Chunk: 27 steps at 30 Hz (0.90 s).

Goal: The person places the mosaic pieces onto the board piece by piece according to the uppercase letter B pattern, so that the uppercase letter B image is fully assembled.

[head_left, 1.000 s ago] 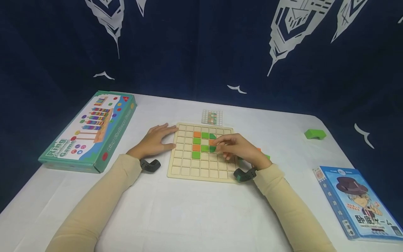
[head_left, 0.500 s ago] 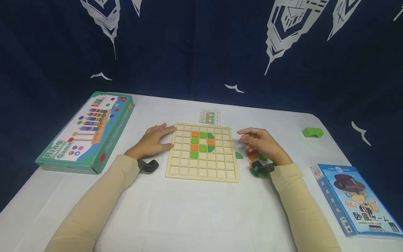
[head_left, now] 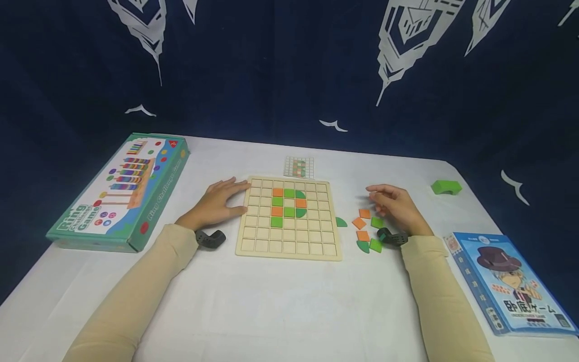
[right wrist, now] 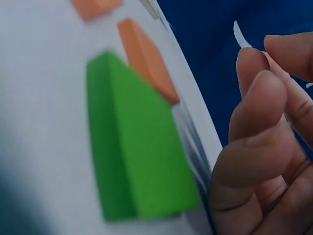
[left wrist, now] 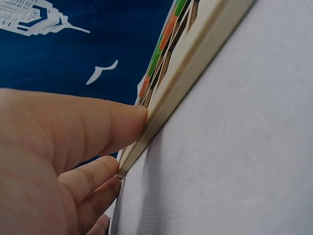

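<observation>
A wooden grid board [head_left: 312,247] lies mid-table, with orange and light green square tiles and dark green quarter-round tiles set in its cells. Along its left edge rests my left hand [head_left: 219,201], fingers spread and thumb touching the side; the left wrist view shows the thumb [left wrist: 122,117] against the board edge [left wrist: 195,58]. My right hand [head_left: 398,203] hovers right of the board, fingers loosely bent and holding nothing. Beneath and beside it lie loose tiles: orange squares [head_left: 363,236], green squares [head_left: 375,245] and a quarter-round [head_left: 363,246]. Another quarter-round [head_left: 341,222] lies by the board's right edge.
Behind the board lies a small pattern card [head_left: 298,167] with a coloured grid. A green game box [head_left: 122,191] is at the left, a blue game box [head_left: 511,281] at the right. Farther back on the right stands a green arch block [head_left: 446,187].
My right hand has lifted off the tiles on the board and moved right, beyond the loose tiles, which now show. The left hand stays at the board's edge.
</observation>
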Each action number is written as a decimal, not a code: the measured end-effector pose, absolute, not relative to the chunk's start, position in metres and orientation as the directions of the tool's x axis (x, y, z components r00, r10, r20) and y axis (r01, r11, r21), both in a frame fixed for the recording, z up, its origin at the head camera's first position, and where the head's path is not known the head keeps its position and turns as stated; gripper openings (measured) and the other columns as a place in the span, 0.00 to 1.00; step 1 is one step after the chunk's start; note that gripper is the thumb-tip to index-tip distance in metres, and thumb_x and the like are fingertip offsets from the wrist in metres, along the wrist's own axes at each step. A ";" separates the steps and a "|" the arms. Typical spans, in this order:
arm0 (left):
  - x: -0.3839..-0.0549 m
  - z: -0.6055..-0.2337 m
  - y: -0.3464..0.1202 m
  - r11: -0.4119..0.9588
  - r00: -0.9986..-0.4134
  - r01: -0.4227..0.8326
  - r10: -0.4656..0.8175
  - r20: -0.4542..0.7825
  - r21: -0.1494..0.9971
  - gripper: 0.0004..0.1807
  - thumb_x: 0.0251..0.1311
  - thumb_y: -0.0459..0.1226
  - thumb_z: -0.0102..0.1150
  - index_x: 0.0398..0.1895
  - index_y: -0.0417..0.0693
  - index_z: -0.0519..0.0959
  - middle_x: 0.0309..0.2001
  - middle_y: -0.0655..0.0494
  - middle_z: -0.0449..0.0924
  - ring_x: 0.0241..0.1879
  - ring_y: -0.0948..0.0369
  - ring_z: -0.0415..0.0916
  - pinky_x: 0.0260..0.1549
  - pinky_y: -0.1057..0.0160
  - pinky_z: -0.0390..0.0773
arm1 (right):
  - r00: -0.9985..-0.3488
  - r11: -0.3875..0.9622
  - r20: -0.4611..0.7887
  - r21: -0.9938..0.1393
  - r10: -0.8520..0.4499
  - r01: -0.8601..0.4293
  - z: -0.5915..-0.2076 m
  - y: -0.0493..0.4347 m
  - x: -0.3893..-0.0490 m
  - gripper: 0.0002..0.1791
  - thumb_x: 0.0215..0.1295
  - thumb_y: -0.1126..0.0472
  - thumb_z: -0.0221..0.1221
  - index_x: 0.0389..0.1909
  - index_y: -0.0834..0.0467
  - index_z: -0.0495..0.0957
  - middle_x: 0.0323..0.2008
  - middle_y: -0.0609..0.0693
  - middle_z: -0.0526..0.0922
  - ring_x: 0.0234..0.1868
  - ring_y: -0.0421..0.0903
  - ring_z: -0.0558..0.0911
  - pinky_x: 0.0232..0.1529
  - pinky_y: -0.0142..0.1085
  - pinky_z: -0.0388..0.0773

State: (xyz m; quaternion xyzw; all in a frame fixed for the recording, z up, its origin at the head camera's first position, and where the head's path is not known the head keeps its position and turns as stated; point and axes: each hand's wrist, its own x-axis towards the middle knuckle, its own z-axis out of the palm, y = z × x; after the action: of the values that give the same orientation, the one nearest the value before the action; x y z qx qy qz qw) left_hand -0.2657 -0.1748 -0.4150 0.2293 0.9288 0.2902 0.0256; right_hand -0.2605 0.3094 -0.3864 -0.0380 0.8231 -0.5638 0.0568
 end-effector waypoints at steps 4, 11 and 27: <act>-0.265 -0.415 -0.176 0.727 -0.893 0.413 0.441 0.089 0.549 0.39 0.71 0.45 0.64 0.83 0.45 0.67 0.84 0.45 0.61 0.86 0.42 0.46 0.84 0.40 0.38 | -0.990 0.370 -0.058 -0.929 -0.127 0.007 -0.390 0.313 -0.261 0.25 0.83 0.62 0.58 0.70 0.74 0.72 0.38 0.40 0.84 0.31 0.37 0.76 0.30 0.27 0.79; -0.264 -0.414 -0.176 0.727 -0.895 0.409 0.438 0.086 0.552 0.39 0.71 0.44 0.64 0.83 0.44 0.67 0.84 0.45 0.61 0.86 0.42 0.46 0.84 0.40 0.38 | -0.983 0.418 -0.127 -0.906 -0.132 0.061 -0.392 0.320 -0.262 0.26 0.82 0.61 0.59 0.71 0.72 0.72 0.31 0.38 0.81 0.26 0.37 0.73 0.27 0.26 0.74; -0.264 -0.414 -0.174 0.728 -0.894 0.411 0.441 0.084 0.548 0.39 0.71 0.44 0.64 0.83 0.45 0.67 0.84 0.45 0.61 0.86 0.42 0.45 0.84 0.40 0.38 | -0.951 0.623 -0.162 -0.781 -0.263 -0.039 -0.390 0.324 -0.261 0.22 0.69 0.64 0.71 0.58 0.73 0.82 0.28 0.46 0.77 0.31 0.40 0.74 0.34 0.29 0.73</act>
State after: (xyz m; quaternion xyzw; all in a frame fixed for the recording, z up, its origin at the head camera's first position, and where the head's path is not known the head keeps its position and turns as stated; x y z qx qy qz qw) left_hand -0.2645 -0.1745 -0.4138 0.2292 0.9292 0.2886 0.0259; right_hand -0.2606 0.3239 -0.3903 -0.0846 0.8912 -0.4260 0.1312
